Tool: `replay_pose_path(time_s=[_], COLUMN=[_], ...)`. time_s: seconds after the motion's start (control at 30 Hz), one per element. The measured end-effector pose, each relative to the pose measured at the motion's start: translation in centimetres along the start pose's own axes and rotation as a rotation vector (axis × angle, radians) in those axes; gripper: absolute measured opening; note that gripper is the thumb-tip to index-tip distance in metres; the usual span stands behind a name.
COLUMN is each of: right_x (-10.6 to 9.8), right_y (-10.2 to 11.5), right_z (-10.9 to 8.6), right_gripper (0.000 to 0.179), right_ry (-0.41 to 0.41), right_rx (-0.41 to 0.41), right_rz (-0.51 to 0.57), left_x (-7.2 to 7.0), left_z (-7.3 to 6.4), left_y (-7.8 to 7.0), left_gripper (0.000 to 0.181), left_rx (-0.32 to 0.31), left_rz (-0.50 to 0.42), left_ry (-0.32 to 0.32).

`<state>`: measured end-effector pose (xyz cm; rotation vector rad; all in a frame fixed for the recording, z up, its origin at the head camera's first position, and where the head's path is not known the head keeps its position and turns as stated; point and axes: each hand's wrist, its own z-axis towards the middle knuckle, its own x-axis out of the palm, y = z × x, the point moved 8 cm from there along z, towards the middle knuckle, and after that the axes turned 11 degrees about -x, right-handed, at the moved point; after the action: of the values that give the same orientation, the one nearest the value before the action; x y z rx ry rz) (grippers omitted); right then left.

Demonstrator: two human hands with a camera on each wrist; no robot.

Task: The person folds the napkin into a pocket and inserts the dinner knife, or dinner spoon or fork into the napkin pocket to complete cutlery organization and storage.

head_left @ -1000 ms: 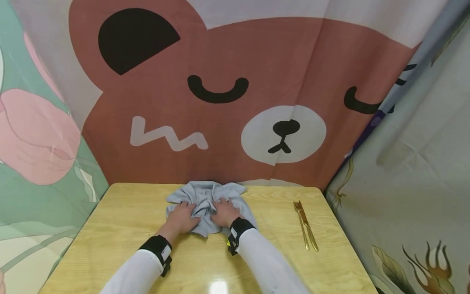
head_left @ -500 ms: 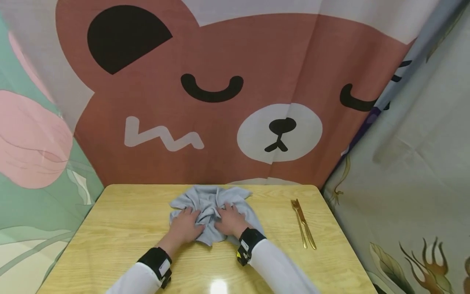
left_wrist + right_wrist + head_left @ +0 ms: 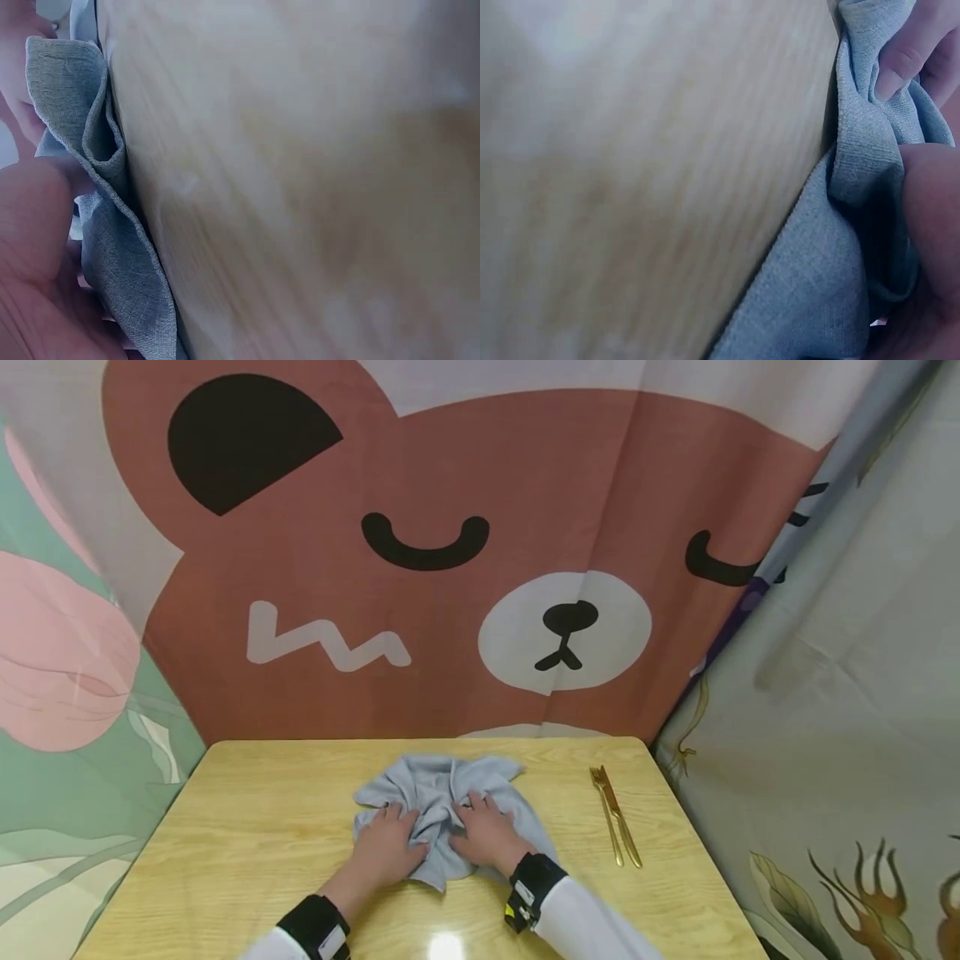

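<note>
A crumpled grey-blue cloth lies on the wooden table, bunched into folds between both hands. My left hand grips its near left part from above. In the left wrist view, the left thumb presses into the cloth's hemmed edge, with the fingers partly hidden behind the fabric. On the other side my right hand holds the near right part. The right wrist view shows the cloth folded up against the right thumb, while most right fingers are out of sight.
A gold-coloured fork and knife lie close together on the right side of the table. Behind the table hangs a curtain printed with a bear face. Another patterned curtain hangs along the right.
Both hands and the cloth have moved toward the person and slightly right in the head view, away from the table's far edge. The fork and knife stay where they lie.
</note>
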<state>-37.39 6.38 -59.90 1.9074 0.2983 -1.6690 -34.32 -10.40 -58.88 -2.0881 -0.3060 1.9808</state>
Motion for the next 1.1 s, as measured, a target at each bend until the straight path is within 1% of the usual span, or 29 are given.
replay_pose_path(time_s=[0.17, 0.3, 0.53, 0.77, 0.9, 1.1], right_x=[-0.2, -0.3, -0.6, -0.6, -0.6, -0.5], right_y=[-0.2, -0.2, -0.2, -0.1, -0.3, -0.5], right_z=[-1.1, -1.7, -2.8, -3.6, -4.0, -4.5], right_gripper=[0.062, 0.062, 0.062, 0.062, 0.062, 0.063], right_ry=[0.001, 0.002, 0.011, 0.036, 0.043, 0.045], right_rx=[0.004, 0.007, 0.003, 0.011, 0.017, 0.018], right_rz=[0.014, 0.016, 0.004, 0.01, 0.01, -0.003], left_x=[0.4, 0.4, 0.5, 1.2, 1.4, 1.5], left_z=[-0.6, -1.0, -1.8, -2.2, -2.5, -3.1], left_y=[-0.6, -1.1, -1.6, -1.8, -2.1, -2.4], left_gripper=[0.067, 0.069, 0.071, 0.071, 0.072, 0.074], left_rx=[-0.014, -0.019, 0.001, 0.014, 0.031, 0.03], left_rz=[0.002, -0.001, 0.005, 0.013, 0.015, 0.016], left_ry=[0.036, 0.045, 0.063, 0.072, 0.08, 0.088])
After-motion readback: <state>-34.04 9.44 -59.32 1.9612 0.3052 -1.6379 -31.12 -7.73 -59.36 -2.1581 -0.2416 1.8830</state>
